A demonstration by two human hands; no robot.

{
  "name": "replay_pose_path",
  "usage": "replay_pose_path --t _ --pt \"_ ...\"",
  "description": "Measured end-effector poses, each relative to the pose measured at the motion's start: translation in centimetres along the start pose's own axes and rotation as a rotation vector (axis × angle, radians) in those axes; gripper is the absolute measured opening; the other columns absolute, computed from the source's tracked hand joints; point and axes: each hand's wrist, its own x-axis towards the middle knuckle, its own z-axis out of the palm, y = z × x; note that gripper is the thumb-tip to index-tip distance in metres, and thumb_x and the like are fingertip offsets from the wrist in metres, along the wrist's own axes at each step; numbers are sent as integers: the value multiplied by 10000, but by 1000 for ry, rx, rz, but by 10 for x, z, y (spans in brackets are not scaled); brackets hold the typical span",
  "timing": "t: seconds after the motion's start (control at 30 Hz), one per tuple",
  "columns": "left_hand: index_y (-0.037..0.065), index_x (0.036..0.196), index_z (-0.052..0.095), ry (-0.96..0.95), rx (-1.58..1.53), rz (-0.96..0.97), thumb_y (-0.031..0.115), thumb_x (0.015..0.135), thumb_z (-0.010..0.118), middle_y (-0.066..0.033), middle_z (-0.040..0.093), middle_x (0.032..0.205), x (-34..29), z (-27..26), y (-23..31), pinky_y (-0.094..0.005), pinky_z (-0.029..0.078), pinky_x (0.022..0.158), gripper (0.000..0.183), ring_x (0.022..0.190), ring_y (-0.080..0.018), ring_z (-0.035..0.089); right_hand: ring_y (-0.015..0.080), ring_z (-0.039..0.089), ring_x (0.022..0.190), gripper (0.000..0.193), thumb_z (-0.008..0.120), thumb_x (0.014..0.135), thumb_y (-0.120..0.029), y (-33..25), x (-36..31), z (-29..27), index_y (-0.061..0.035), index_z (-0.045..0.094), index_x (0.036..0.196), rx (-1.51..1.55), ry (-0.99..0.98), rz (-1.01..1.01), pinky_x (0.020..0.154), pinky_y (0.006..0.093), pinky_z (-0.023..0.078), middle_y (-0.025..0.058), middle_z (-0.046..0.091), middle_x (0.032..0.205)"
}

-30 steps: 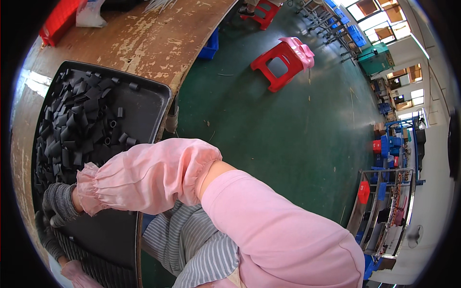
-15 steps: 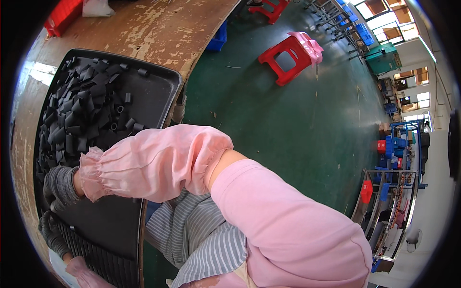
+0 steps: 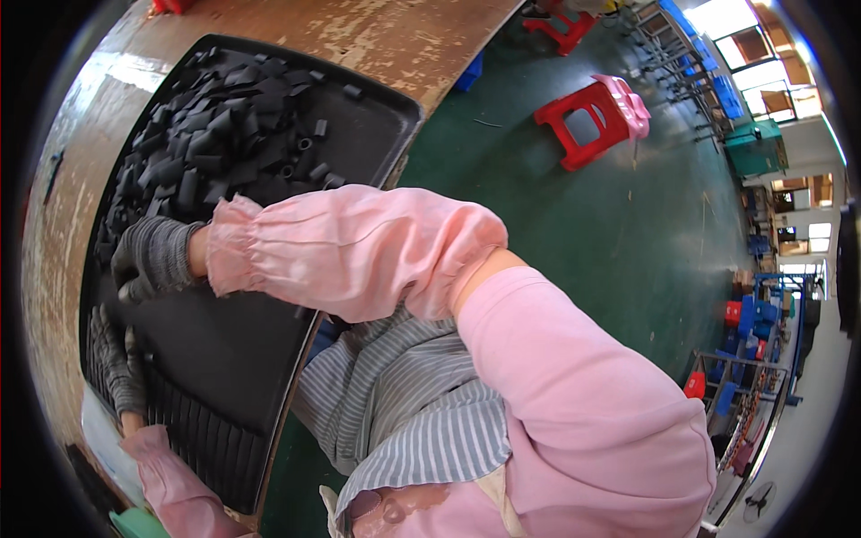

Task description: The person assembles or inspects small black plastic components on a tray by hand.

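The right hand hides its grip (palm unseen); a red object is cropped above.

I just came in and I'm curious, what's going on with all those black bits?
Someone in grey gloves is working over a black tray on a worn wooden table. Their right hand is by a loose heap of short black tube pieces. Their left hand is at a row of black pieces laid side by side. I can't tell whether either hand holds a piece.
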Motion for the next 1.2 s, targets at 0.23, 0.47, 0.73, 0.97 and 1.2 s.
replay_pose_path --t 0.23,0.47,0.73,0.97,1.2 --pt "36 1389 256 -25 -22 -54 357 909 407 -157 267 1436 -4 -4 4 -370 186 1090 597 1334 -295 239 287 633 749 243 640 730 -293 -25 -7 -8 -93 686 861 40 -16 -81 691 361 496 124 654 779" --pt "60 1409 214 34 -229 -9 374 914 411 -149 177 1470 -28 -7 10 -400 110 1101 618 1363 -301 146 299 610 694 183 591 742 -285 -76 -16 -38 -114 644 778 -330 -211 -299 638 399 491 86 615 684" --pt "69 1403 231 0 -225 -58 361 910 423 -162 194 1461 -24 -13 19 -398 117 1100 604 1358 -308 157 220 542 1025 158 584 752 -303 -70 -62 -69 -220 655 867 -1053 -473 -281 765 402 442 20 606 1036" --pt "76 1363 325 30 -340 -16 243 842 563 -188 268 1421 -21 -79 77 -406 275 1049 596 1300 -354 281 231 535 1033 173 518 786 -228 -65 -74 -65 -157 654 867 -1135 -441 -282 809 428 406 46 596 1065" --pt "95 1259 478 248 -623 27 168 796 622 -168 400 1326 -1 -98 150 -391 343 1007 490 1215 -335 403 228 585 880 175 563 707 -192 -64 -61 -47 -92 691 772 -1180 -352 -381 716 371 443 54 648 837"
